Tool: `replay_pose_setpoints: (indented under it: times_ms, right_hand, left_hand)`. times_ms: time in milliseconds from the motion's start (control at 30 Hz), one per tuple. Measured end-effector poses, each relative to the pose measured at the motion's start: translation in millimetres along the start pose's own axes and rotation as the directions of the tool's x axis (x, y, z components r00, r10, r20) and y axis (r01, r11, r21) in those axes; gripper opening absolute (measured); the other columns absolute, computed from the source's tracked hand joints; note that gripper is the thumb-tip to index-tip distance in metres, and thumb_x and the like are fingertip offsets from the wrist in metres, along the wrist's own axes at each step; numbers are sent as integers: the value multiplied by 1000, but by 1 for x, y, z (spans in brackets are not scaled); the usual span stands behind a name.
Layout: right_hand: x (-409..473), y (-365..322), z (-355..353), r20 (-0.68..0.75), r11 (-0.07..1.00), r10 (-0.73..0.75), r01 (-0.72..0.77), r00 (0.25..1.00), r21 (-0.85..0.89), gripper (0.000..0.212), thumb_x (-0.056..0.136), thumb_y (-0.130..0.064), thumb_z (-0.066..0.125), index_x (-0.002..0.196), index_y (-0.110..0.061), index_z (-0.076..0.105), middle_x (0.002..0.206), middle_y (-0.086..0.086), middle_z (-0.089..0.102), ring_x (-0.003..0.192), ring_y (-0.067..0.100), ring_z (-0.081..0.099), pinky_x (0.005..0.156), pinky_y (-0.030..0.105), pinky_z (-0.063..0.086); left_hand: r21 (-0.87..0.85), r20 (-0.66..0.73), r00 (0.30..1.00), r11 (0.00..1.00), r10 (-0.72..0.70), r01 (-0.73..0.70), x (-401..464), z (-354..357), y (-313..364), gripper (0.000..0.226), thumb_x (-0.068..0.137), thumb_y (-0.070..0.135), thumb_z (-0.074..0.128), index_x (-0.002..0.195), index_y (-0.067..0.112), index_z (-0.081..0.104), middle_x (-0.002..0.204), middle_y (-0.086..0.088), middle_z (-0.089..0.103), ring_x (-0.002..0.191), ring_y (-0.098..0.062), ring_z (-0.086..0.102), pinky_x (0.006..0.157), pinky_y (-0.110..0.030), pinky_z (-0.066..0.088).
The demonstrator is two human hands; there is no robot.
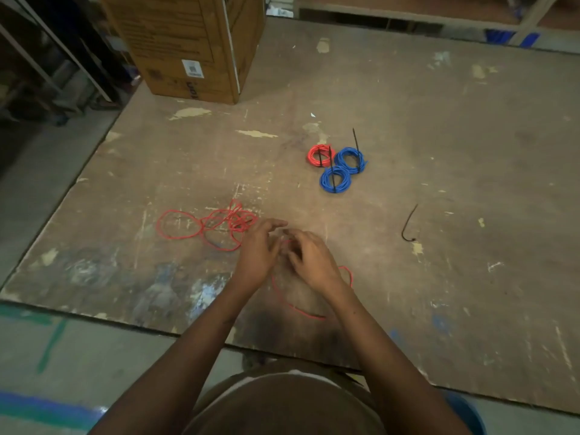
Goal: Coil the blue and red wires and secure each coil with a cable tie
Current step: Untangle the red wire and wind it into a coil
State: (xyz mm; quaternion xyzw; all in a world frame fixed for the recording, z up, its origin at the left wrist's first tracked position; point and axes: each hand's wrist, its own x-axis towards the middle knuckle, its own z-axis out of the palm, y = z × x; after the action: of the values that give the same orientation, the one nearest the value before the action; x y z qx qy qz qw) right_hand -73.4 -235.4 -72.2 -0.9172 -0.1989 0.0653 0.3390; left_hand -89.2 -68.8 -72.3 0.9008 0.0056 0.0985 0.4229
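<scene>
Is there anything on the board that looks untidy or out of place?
Yes. The loose red wire lies in a tangled heap left of the hands, unlike the three tied coils. One cable tie lies alone, bent, to the right.

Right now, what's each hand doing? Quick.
Left hand: fingers curled, apparently pinching the loose red wire where the hands meet; the contact is blurred.
Right hand: fingers curled round the same red wire, its loop hanging below.
</scene>
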Motion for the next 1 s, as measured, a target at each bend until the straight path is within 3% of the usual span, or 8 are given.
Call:
replay_pose_setpoints:
  times_ms: [100,233,433,567,633,700,800,1000]
  right_hand:
    - [-10,-9,12,-19,987,43,-45,999,-153,45,93,-32,69,138,-31,65,121,3,71,113,31,66,99,43,53]
    - [-23,-20,23,-120,990,100,-111,988,-92,15,98,-37,68,108,-31,76,98,-4,71,95,24,69,81,38,54]
    - [-49,-43,29,-63,959,150,-130,987,253,20,110,-32,55,116,-30,74,79,-13,77,78,5,72,82,38,58]
    - [-69,-61,28,49,769,154,-151,987,621,28,115,-26,48,128,-29,73,78,1,75,61,15,61,63,34,50]
    - [-76,-67,23,61,694,141,-142,988,706,31,116,-22,45,132,-25,71,76,-6,68,57,9,47,53,26,36]
    - [-81,-67,16,101,598,129,-158,987,786,33,116,-20,44,136,-20,70,74,8,51,56,10,32,49,20,25]
    - [-83,-59,5,232,489,85,-243,969,838,34,110,-21,48,131,-15,73,71,5,35,55,12,18,48,23,13]
    - [-93,-48,-21,290,368,-28,-260,957,893,37,70,-31,53,69,-4,78,47,-2,29,43,10,21,48,30,11]
  left_hand:
    - [28,-43,998,999,-42,43,-18,-9,-10,40,84,0,71,122,15,71,123,-5,66,117,-20,60,100,-33,50]
    - [-13,-129,977,986,-168,167,-35,-25,-25,32,94,16,71,125,10,67,120,-10,65,109,-23,63,96,-36,53]
    - [-185,-71,925,916,-374,356,-43,-40,-32,33,98,24,55,127,11,63,122,-11,71,111,-32,68,98,-47,54]
    - [-406,61,895,808,-441,426,-49,-38,-29,43,94,14,67,136,21,56,110,-2,71,99,-26,73,91,-50,61]
    - [-451,91,901,789,-424,417,-52,-39,-25,44,96,12,73,136,21,57,106,2,69,95,-19,71,86,-44,61]
    - [-424,69,928,831,-366,360,-53,-41,-21,38,94,9,76,128,19,63,104,1,71,92,-10,69,85,-35,57]
    - [-430,50,942,844,-331,320,-54,-42,-18,21,95,26,79,113,25,69,101,4,77,92,-13,75,88,-39,61]
    - [-143,-134,979,980,-156,137,-61,-34,-6,26,107,43,60,111,21,71,101,-2,73,94,-22,71,83,-39,55]
